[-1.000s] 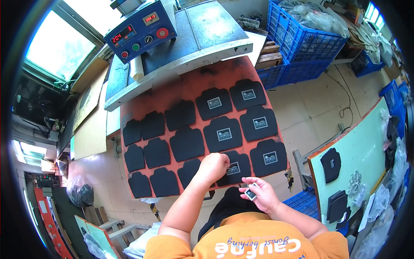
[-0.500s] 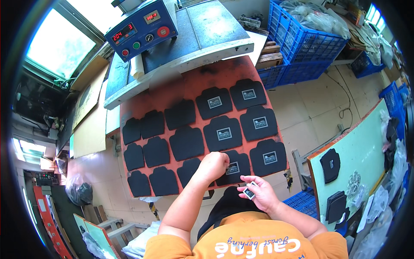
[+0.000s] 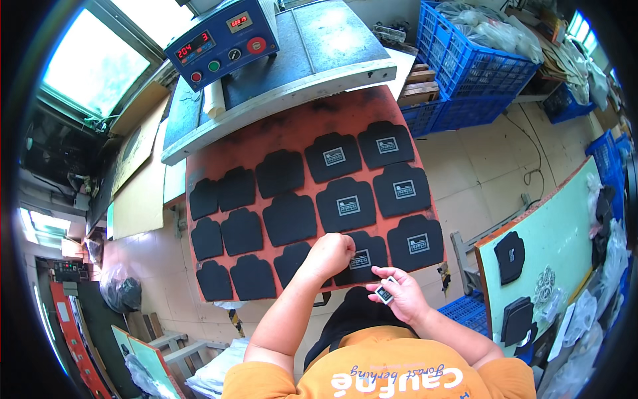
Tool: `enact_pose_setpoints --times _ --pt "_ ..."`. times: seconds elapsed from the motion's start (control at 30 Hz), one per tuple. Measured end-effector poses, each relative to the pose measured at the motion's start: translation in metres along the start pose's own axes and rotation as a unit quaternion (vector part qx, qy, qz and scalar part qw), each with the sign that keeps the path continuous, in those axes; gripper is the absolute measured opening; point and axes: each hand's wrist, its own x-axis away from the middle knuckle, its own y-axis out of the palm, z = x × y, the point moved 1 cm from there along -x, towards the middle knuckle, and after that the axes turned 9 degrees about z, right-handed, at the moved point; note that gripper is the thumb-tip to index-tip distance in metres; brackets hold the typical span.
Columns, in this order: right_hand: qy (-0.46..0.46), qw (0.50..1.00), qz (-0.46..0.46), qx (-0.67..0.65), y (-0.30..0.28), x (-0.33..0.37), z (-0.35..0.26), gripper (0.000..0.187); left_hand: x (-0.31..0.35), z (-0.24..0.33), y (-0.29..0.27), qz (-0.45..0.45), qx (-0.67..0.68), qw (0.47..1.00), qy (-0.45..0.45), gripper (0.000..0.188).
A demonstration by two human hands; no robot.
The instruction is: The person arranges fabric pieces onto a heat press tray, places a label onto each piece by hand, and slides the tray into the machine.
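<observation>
Rows of black fabric pieces [image 3: 289,218] with notched tops lie flat on a red-orange board. Several, toward the right, bear a small grey-and-black rectangular label [image 3: 347,205]. My left hand [image 3: 330,256] is closed in a pinch over the near-row piece [image 3: 372,266], at the upper left of its label [image 3: 360,259]. Whatever its fingertips hold is hidden. Nearer my body, my right hand [image 3: 407,299] grips a small stack of similar labels [image 3: 387,290] between thumb and fingers. My left hand partly covers another black piece [image 3: 290,261].
Beyond the red-orange board [image 3: 279,133] stands a machine table [image 3: 299,86] carrying a blue control box [image 3: 222,50]. Blue crates [image 3: 475,73] sit at the far right. A pale green board [image 3: 545,256] on the right holds black pieces and plastic bags.
The view has shifted slightly. My left hand stays at the same label, and my right hand keeps the label stack with hardly any movement.
</observation>
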Motion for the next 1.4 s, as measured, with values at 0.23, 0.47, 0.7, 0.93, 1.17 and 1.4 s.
enact_pose_setpoints --times 0.23,0.47,0.7,0.93,1.17,1.4 --pt "0.005 1.0 0.011 0.001 -0.001 0.003 0.0 0.022 0.0 -0.007 0.006 0.007 0.002 1.0 0.009 0.009" --pt "0.007 1.0 -0.009 -0.002 0.004 -0.001 0.0 0.022 0.0 -0.004 0.004 0.007 0.003 1.0 0.002 0.009" --pt "0.01 1.0 -0.01 -0.002 0.004 -0.003 -0.001 0.021 -0.001 -0.003 0.003 0.007 0.004 1.0 -0.01 0.01" --pt "0.011 1.0 -0.018 -0.002 0.004 -0.005 0.0 0.021 0.0 -0.003 0.003 0.005 -0.004 1.0 -0.009 0.01" --pt "0.013 1.0 -0.015 0.01 0.003 -0.007 0.0 0.021 0.0 0.002 0.0 -0.004 -0.051 0.999 0.001 0.013" --pt "-0.015 1.0 -0.016 -0.009 0.009 -0.01 -0.03 0.021 0.004 -0.013 -0.023 0.125 0.239 0.959 -0.089 0.016"
